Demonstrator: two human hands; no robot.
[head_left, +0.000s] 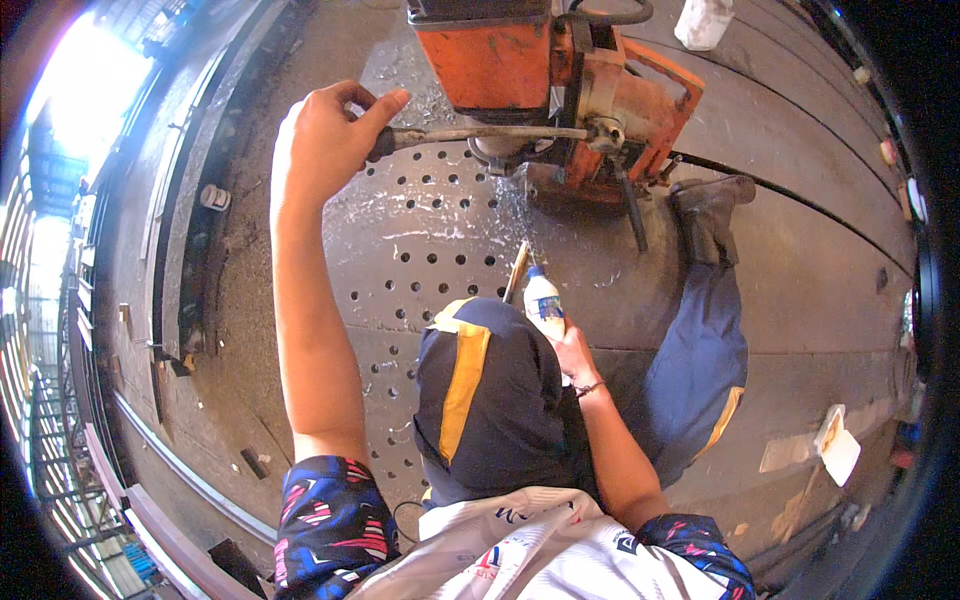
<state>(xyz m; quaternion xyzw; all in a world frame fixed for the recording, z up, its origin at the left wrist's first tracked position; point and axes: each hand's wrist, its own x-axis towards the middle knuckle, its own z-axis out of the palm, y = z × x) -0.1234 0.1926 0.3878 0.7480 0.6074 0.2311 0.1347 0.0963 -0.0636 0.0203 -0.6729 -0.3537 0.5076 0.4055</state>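
Note:
My left hand (325,140) is at the black-gripped end of the long feed lever (450,133) of an orange magnetic drill (485,65). Its fingers curl by the grip while the thumb sticks out. Low by my knee, my right hand (572,352) is wrapped round a small plastic squeeze bottle (545,302) with a blue cap, pointed at the drill. Thin streaks of liquid run from the cap up to the drill's lower end. The drill stands on a steel plate (425,285) with rows of round holes, wet with whitish splashes. The cutting tip is hard to see.
A thin stick (517,270) lies beside the bottle. My bent knee (480,390) covers part of the plate, and my boot (708,215) rests right of the drill. A white container (703,22) stands at the far right. A long steel beam (185,230) and a small white tub (215,197) are at left.

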